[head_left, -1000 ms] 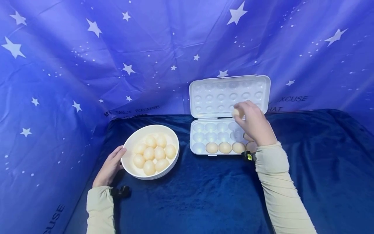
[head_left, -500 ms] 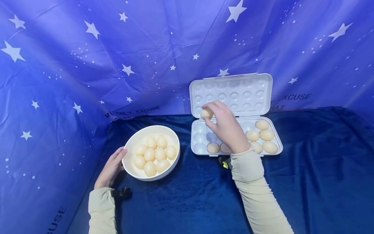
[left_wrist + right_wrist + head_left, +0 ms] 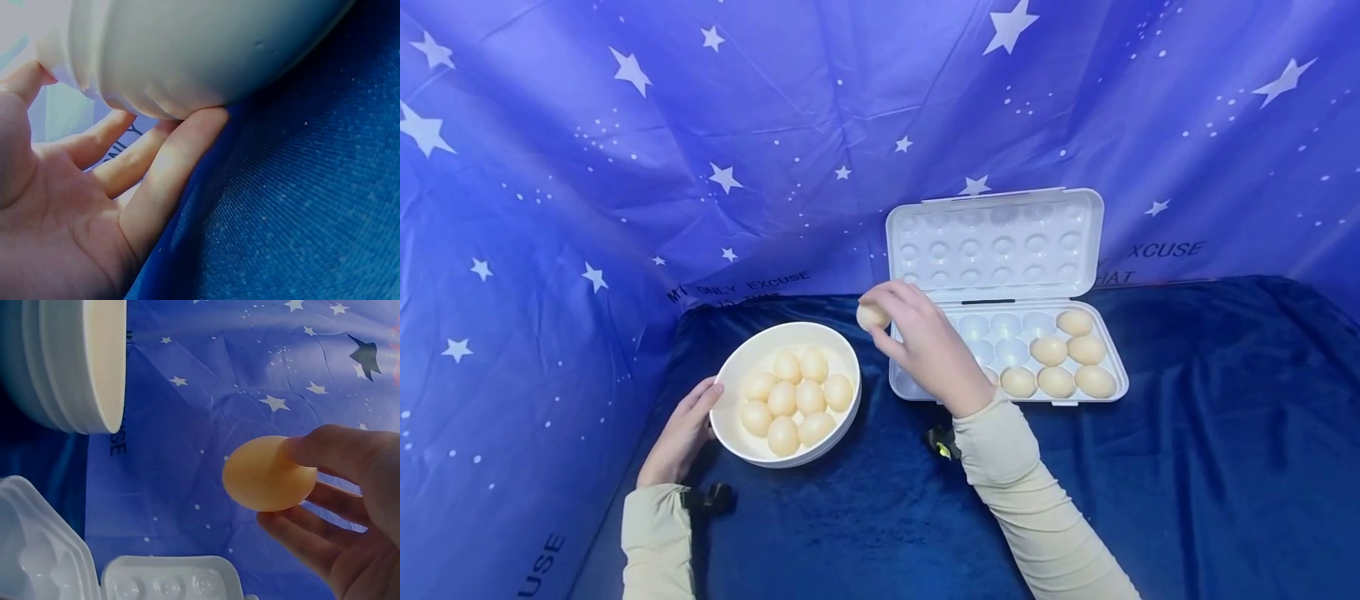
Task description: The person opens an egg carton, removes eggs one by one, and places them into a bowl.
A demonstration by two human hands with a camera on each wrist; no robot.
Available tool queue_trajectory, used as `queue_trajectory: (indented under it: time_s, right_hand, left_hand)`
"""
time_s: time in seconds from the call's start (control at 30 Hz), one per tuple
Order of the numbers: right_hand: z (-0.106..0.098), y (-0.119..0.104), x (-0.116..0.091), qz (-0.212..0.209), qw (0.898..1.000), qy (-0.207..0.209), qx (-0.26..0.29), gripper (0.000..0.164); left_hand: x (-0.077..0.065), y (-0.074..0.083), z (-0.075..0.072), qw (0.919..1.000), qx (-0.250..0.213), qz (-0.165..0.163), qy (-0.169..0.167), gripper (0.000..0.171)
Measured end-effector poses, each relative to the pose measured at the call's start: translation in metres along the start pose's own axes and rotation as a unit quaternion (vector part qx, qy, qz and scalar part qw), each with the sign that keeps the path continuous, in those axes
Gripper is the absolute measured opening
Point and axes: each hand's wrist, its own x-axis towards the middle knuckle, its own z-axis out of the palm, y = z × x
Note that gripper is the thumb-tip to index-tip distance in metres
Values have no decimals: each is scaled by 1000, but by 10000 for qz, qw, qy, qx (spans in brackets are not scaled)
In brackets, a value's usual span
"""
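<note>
A white bowl (image 3: 841, 433) with several pale eggs (image 3: 782, 398) in it tilts toward me at the left. My left hand (image 3: 681, 429) holds its left side, thumb at the rim and fingertips against the outer wall (image 3: 187, 56) in the left wrist view. Between thumb and fingers, my right hand (image 3: 917, 337) pinches one egg (image 3: 872, 317), raised over the gap between bowl and egg carton. The right wrist view shows this egg (image 3: 269, 474) whole. The white egg carton (image 3: 1120, 367) lies open with several eggs (image 3: 1056, 382), mostly at its right; my right hand hides its left part.
The carton's dimpled lid (image 3: 996, 242) stands up at the back. Dark blue cloth (image 3: 850, 533) covers the table. A blue star-patterned curtain (image 3: 775, 108) hangs behind and along the left side.
My right hand has moved left with the egg, from above the carton's right part to its left end near the bowl. My left hand and the bowl have stayed in place.
</note>
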Motion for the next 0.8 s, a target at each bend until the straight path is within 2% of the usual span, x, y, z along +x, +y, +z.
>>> queue_trajectory:
  time_s: [0.3,0.67,0.8]
  right_hand:
    - [21,-13,1,-449,9984,-332,-36,24]
    - [50,-21,-5,-670,9940,-870,-1,26]
    - [61,-22,-6,-738,9914,-1081,-88,26]
  left_hand:
    - [0,0,-2,10000,53,34,-8,18]
    - [0,2,2,9998,106,-99,104,36]
    - [0,2,2,9998,114,-122,99,36]
